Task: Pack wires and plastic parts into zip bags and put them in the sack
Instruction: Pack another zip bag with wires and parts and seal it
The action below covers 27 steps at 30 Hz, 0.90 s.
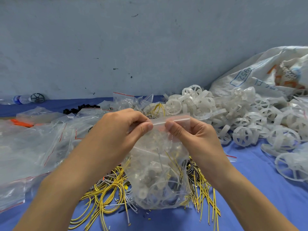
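A clear zip bag (160, 177) filled with yellow wires and white plastic parts hangs in the middle of the view. My left hand (120, 129) pinches its top seal strip from the left. My right hand (191, 132) pinches the same strip from the right, thumbs close together. Under the bag lies a pile of yellow and grey wires (106, 192) on the blue cloth. White plastic wheel parts (233, 114) are heaped at the right. The white woven sack (260, 72) lies at the far right, against the wall.
Several empty zip bags (33, 147) with red strips cover the left of the cloth. Orange wires (20, 122) and black parts (80, 108) lie behind them. A water bottle (20, 99) and a dark wheel (37, 97) rest by the blue-grey wall.
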Motion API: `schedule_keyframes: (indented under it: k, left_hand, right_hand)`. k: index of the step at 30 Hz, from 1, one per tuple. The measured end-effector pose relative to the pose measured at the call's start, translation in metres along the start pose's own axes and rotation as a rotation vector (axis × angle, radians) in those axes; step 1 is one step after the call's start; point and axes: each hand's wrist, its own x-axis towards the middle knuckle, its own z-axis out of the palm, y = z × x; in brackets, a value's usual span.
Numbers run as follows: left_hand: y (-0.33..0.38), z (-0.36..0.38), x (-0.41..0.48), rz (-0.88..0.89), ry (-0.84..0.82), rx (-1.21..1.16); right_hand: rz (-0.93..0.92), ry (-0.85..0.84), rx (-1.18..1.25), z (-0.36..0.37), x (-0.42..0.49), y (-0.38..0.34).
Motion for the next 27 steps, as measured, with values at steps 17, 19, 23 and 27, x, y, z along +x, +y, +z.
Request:
schedule_keyframes:
  k: [17,19,23,27]
  left_hand:
    - [0.000,-0.008,-0.001,-0.002,-0.034,0.002]
    - [0.001,-0.009,-0.001,-0.011,-0.039,0.008]
    - [0.002,-0.009,-0.002,-0.017,-0.035,0.040]
    - [0.004,-0.005,-0.002,-0.002,-0.007,0.055]
  right_hand:
    - [-0.011,-0.013,0.012,0.004,-0.001,-0.001]
    - [-0.013,-0.021,0.005,0.003,0.000,0.000]
    - [-0.023,-0.074,-0.031,-0.003,0.000,-0.005]
    - [-0.285,-0.008,-0.555,-0.008,0.000,-0.022]
